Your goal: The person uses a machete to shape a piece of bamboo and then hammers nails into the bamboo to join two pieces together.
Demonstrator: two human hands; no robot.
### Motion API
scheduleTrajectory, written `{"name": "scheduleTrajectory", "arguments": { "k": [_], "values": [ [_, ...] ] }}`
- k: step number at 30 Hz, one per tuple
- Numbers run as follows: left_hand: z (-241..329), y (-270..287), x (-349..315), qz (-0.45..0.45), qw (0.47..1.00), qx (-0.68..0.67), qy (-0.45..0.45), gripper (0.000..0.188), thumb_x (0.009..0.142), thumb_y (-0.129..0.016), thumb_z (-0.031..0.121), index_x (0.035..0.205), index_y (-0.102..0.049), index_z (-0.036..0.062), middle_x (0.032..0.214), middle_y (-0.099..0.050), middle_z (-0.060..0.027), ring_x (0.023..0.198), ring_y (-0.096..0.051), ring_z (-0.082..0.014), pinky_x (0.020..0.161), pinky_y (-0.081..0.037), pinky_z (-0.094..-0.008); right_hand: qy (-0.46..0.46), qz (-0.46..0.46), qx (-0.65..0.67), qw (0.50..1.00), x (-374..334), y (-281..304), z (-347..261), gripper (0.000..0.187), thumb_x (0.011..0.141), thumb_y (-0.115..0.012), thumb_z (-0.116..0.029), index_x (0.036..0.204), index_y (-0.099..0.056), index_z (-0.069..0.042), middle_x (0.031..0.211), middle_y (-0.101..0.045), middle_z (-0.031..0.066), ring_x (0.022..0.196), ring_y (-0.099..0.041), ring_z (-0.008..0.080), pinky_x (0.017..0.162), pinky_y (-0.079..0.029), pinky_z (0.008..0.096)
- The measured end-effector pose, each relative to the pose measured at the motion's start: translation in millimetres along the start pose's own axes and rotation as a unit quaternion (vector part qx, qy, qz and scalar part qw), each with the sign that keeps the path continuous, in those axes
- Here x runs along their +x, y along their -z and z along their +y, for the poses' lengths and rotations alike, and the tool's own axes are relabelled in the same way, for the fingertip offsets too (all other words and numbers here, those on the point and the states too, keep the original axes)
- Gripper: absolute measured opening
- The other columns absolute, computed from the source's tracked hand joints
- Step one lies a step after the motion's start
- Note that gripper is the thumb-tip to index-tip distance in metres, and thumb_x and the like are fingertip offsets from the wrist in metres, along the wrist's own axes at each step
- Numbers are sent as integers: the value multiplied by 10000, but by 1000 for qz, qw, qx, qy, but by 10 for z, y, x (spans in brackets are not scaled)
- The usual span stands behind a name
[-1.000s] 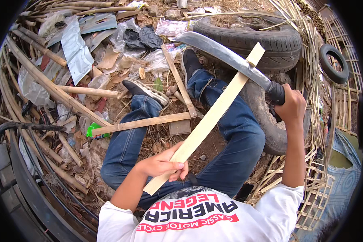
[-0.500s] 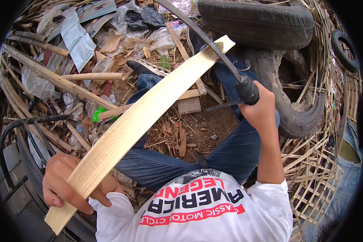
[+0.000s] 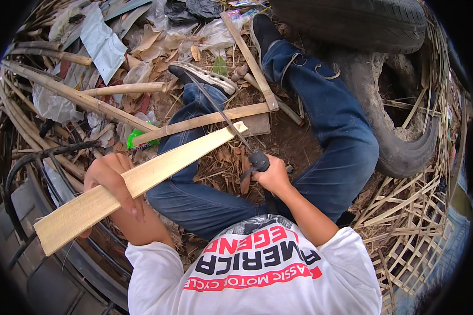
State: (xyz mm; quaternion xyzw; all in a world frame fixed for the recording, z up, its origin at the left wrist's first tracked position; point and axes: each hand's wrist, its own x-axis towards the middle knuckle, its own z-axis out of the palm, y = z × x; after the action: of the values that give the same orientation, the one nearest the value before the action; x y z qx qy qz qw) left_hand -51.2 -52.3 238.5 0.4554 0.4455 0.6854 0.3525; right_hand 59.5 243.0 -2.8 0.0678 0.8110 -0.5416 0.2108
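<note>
Left hand (image 3: 113,181) curled round slat (image 3: 163,165), centre-left; right hand (image 3: 274,176) gripping machete (image 3: 227,121), mid-frame.
Machete crosses slat's upper-right end; contact unclear. Probably best: left hand well back, slat braced, light controlled strokes.

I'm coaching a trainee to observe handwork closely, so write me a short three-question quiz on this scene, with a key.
1. What tool does the right grip hold?
2. True or false: the left grip holds nothing.
3. In this view, where does that tool cross the pale bamboo strip?
a) At its middle
b) Near the end away from the left grip
c) At the end closest to the left grip

Key:
1. A machete, held by its black handle.
2. False: its fingers wrap over the strip.
3. b
</note>
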Motion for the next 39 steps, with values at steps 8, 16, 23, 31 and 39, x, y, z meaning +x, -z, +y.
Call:
{"name": "scheduleTrajectory", "arguments": {
  "k": [8,16,23,31,39],
  "values": [
    [-2,-226,-30,280,876,358,160,819,627,-816,676,1032,-709,-28,921,-668,-200,811,-667,-229,617,-482,-336,-20,11,-8,1000,42,65,42,232,649,-728,-132,857,-697,-35,819,-681,238,810,-657,430,722,-523,450],
    [-451,-423,505,429,775,387,-256,1139,720,-705,714,1497,-201,53,1256,-520,-248,1206,-509,-416,1007,-382,-609,-4,8,18,1000,63,61,53,251,646,-742,-140,858,-691,-16,829,-689,234,823,-669,418,725,-523,451],
    [-505,-614,779,528,761,243,-288,333,937,-620,361,888,-418,100,616,-375,18,484,-347,-67,463,-292,-202,-13,-13,19,1000,44,115,20,266,655,-747,-157,879,-693,-24,828,-693,227,825,-679,396,746,-532,443],
    [-506,-710,757,554,749,238,-276,362,940,-603,376,818,-344,155,568,-360,24,466,-354,-62,461,-307,-199,12,-36,45,998,-34,176,-311,265,663,-722,-149,897,-687,-29,797,-688,218,798,-682,387,718,-530,432],
    [-565,-784,716,574,738,240,-260,354,936,-604,357,820,-337,156,587,-378,18,470,-350,-65,462,-298,-205,5,0,9,1000,-87,202,-203,243,677,-705,-141,892,-695,-28,781,-686,213,779,-680,392,702,-533,421]
  ]
}}
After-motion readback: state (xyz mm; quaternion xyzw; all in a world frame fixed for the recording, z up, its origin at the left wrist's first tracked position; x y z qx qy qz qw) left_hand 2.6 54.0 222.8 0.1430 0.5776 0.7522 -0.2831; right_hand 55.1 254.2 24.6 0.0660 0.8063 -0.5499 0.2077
